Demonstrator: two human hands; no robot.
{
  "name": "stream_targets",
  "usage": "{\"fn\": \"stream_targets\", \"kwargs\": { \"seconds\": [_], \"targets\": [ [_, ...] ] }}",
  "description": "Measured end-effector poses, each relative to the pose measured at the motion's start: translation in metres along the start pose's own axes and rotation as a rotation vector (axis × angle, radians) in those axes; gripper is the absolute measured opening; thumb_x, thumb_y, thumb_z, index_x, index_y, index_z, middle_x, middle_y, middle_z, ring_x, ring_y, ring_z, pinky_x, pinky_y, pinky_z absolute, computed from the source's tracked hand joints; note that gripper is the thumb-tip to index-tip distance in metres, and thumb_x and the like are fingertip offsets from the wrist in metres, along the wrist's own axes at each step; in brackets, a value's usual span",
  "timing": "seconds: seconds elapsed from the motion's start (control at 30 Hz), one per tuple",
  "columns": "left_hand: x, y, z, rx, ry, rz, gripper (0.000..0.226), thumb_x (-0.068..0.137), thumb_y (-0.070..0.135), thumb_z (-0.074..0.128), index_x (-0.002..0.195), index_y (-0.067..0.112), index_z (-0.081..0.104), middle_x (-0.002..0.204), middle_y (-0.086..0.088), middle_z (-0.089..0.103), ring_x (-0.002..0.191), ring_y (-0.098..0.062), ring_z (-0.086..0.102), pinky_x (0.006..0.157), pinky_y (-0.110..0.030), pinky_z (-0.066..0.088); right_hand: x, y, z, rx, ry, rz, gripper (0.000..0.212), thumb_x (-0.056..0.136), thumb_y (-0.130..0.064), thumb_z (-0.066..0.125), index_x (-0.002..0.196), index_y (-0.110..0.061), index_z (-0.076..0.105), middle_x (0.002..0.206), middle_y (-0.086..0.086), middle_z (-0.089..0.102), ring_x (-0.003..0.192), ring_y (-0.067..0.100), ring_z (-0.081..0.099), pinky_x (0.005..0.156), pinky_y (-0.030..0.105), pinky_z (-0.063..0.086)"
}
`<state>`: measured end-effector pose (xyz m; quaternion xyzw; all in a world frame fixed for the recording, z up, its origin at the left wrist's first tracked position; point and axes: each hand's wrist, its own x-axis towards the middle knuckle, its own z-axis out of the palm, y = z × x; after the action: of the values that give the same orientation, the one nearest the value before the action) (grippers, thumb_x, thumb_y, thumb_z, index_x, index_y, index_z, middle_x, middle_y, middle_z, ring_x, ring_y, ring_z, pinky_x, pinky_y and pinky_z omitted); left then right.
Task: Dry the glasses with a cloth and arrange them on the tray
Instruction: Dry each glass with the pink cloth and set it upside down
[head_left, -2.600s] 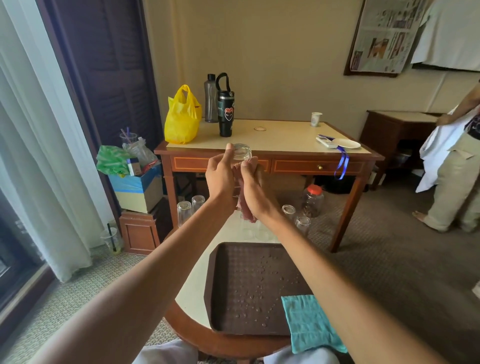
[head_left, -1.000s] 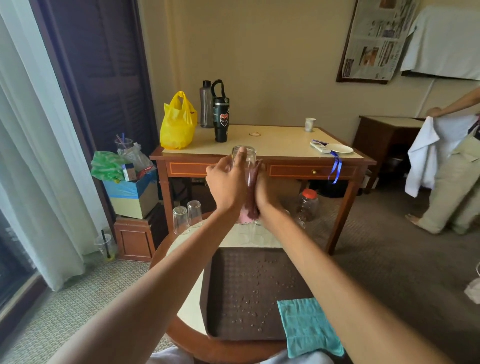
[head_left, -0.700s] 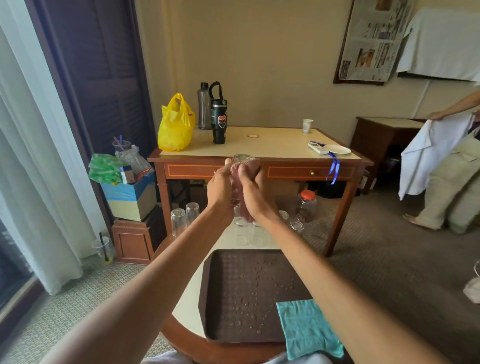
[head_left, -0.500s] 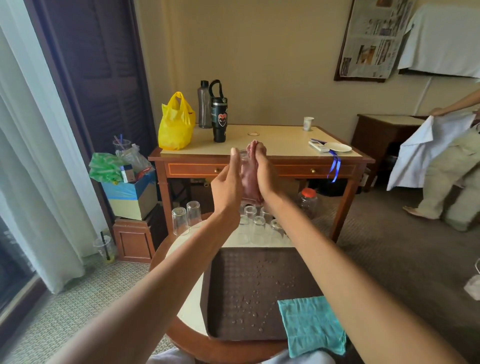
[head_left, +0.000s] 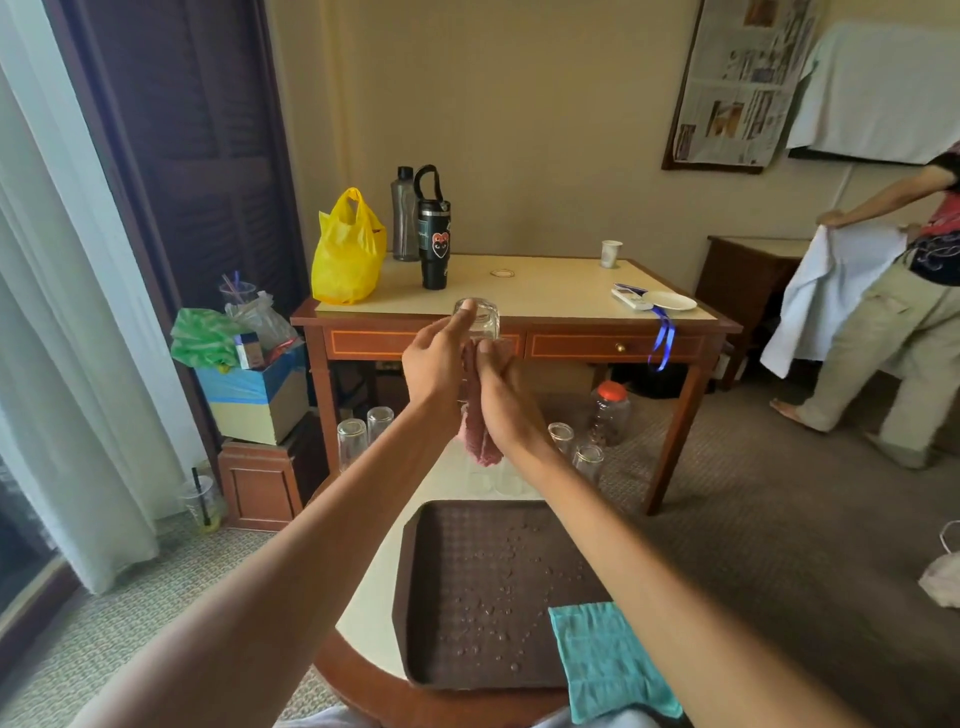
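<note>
glass (head_left: 480, 322): clear plain tumbler, held in air beyond far edge of brown tray (head_left: 467, 597). long axis approx vertical, base up, mouth down. l hand (head_left: 434, 366) fingers curl round its side; r hand (head_left: 506, 405) pinches pink cloth (head_left: 480, 441) against its lower part.

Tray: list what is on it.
On the tray lie only water drops and a teal cloth over its near right corner. None of the glasses stands on it. The cloth and the right arm cover the rest.
</note>
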<state>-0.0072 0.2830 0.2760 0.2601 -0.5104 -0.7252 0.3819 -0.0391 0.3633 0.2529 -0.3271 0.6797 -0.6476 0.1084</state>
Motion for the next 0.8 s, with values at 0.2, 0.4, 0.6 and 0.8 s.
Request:
{"fn": "stream_targets", "kwargs": {
  "seconds": [0.2,0.4,0.6,0.8],
  "targets": [
    [-0.015,-0.006,0.008,-0.027,0.019,-0.077,0.031,0.099,0.052,0.06,0.089,0.024,0.071,0.092,-0.002,0.075,0.078,-0.013,0.072,0.063,-0.029,0.057,0.031,-0.004,-0.002,0.011,0.104,0.03,0.055,0.082,-0.076,0.049,0.105,-0.027,0.058,0.093,-0.001,0.07,0.085,0.018,0.071,0.08,0.046,0.06],
    [-0.029,-0.006,0.015,0.045,0.008,0.05,0.052,0.089,0.07,0.062,0.101,0.023,0.08,0.095,0.001,0.08,0.091,-0.016,0.076,0.08,-0.04,0.063,0.046,-0.034,-0.026,0.171,0.02,0.16,0.057,0.108,-0.047,0.026,0.087,-0.008,0.061,0.07,0.003,0.059,0.062,0.013,0.058,0.051,0.018,0.048],
    [-0.02,-0.001,0.012,0.064,0.104,0.144,0.066,0.069,0.075,0.075,0.104,0.019,0.076,0.1,-0.003,0.077,0.094,-0.017,0.075,0.089,-0.043,0.061,0.027,-0.029,-0.012,0.135,-0.013,0.265,0.066,0.102,-0.065,0.017,0.083,-0.024,0.066,0.097,0.013,0.071,0.098,0.03,0.068,0.091,0.038,0.056],
    [-0.01,0.004,-0.002,-0.019,0.131,0.022,0.039,0.092,0.052,0.07,0.11,0.018,0.064,0.104,-0.002,0.071,0.098,-0.018,0.069,0.08,-0.035,0.057,0.013,-0.005,0.003,-0.014,-0.035,-0.097,0.041,0.108,-0.042,0.032,0.089,-0.013,0.054,0.071,0.002,0.056,0.061,0.014,0.058,0.061,0.031,0.053]
  ]
}}
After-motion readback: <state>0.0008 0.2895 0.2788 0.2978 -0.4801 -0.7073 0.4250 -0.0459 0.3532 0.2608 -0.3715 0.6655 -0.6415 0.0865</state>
